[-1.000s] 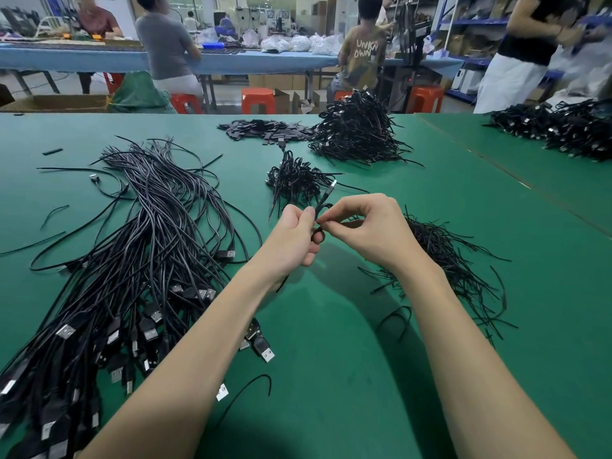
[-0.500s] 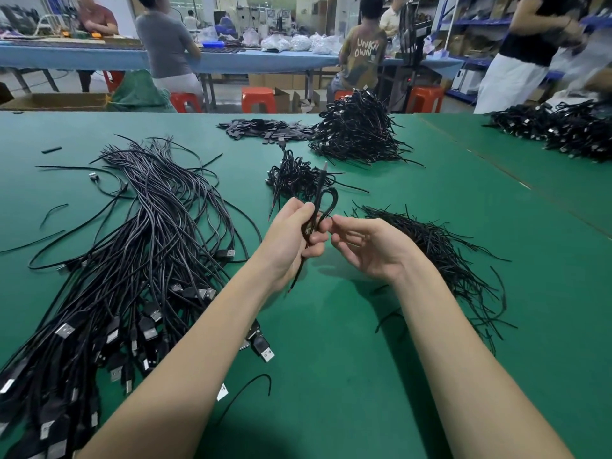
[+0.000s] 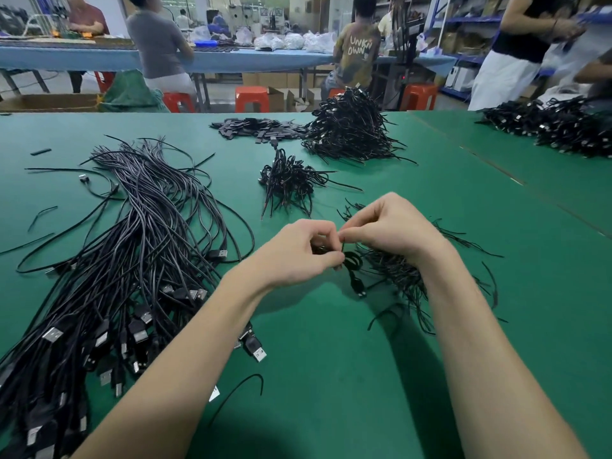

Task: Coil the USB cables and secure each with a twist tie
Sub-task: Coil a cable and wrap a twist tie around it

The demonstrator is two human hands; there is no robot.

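Observation:
My left hand (image 3: 303, 251) grips a small coiled black USB cable (image 3: 352, 261) above the green table (image 3: 331, 376); one plug end hangs down below the coil. My right hand (image 3: 389, 230) pinches a thin black twist tie at the top of the coil, its fingertips touching those of the left hand. A heap of loose twist ties (image 3: 400, 276) lies under and behind the right wrist. A large bundle of uncoiled USB cables (image 3: 132, 260) is spread out on the left, plugs toward me.
A small pile of coiled cables (image 3: 288, 180) sits beyond my hands, a bigger pile (image 3: 351, 130) farther back, and another heap (image 3: 559, 127) at the far right. Flat black pieces (image 3: 255, 127) lie at the back. Several people work at a blue table behind.
Both hands have dropped lower and to the right, over the twist ties. The right hand, open half a second ago, now pinches a tie against the coil.

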